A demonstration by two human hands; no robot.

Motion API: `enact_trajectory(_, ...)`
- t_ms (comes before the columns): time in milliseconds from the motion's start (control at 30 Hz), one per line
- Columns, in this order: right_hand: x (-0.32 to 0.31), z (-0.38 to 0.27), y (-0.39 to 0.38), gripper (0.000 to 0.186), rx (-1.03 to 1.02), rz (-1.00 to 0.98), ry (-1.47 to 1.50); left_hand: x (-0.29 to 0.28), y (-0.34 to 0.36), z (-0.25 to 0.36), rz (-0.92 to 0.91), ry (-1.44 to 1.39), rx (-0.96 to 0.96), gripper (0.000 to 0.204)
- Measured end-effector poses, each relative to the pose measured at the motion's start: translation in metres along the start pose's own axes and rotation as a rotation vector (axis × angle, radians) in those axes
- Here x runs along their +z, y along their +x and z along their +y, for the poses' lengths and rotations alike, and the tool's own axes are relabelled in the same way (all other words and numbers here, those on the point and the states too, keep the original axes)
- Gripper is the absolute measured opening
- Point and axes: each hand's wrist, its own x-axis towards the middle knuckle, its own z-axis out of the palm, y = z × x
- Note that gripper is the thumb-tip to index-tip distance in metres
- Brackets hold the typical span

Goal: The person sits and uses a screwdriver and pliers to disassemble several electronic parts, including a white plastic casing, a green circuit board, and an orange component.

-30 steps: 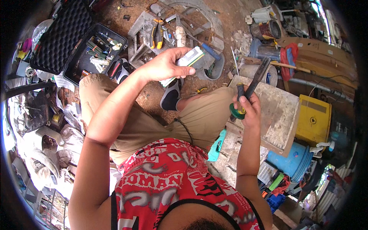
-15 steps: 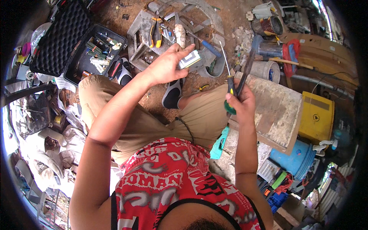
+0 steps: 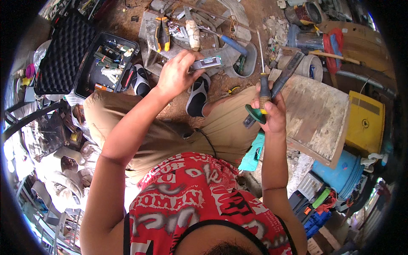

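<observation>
My left hand [image 3: 176, 74] is closed on a small flat electronic module [image 3: 207, 63], silver with a green edge, held above the ground by my feet. Its fingers wrap the near end, hiding that part. In my right hand [image 3: 274, 111] are a screwdriver [image 3: 264, 91], with a black and yellow handle and its shaft pointing away from me, and a dark flat metal bar [image 3: 290, 71] that crosses behind it at a slant. A green disc [image 3: 255, 114] sits beside the handle; which tool it belongs to I cannot tell.
Pliers [image 3: 162, 35], a wrapped hammer-like tool [image 3: 192, 34] and a blue-handled tool [image 3: 233, 44] lie on a grey frame ahead. An open black case [image 3: 78, 80] with small parts stands at left. To the right are a wooden board [image 3: 316, 114], a yellow case [image 3: 365, 121] and a blue bucket [image 3: 340, 172].
The module in my left hand has tilted, showing its silver side rather than its white face. My right hand has turned the screwdriver more upright, and the view has shifted slightly.
</observation>
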Motion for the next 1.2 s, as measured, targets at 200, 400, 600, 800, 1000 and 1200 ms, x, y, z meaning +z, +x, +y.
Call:
enact_trajectory(200, 0.009, 0.003, -0.002, 0.043, 0.063, 0.110, 0.134, -0.003, 0.002, 0.003, -0.041, -0.029, 0.170, 0.027)
enact_trajectory(400, 0.015, 0.017, 0.000, 0.033, 0.115, 0.082, 0.062, -0.006, 0.002, 0.003, -0.087, -0.014, 0.218, 0.025)
enact_trajectory(600, 0.031, 0.024, 0.007, 0.034, 0.109, 0.103, -0.015, -0.008, -0.003, 0.003, -0.083, -0.017, 0.228, 0.031)
enact_trajectory(800, 0.044, 0.026, 0.014, 0.038, 0.098, 0.146, -0.096, -0.016, -0.003, 0.007, -0.096, 0.021, 0.269, 0.032)
enact_trajectory(1000, 0.056, 0.033, 0.027, 0.042, 0.104, 0.200, -0.224, -0.018, -0.005, 0.009, -0.069, 0.020, 0.314, 0.036)
enact_trajectory(1200, 0.067, 0.043, 0.035, 0.044, 0.002, 0.062, -0.242, -0.021, -0.006, 0.010, -0.049, 0.048, 0.388, 0.038)
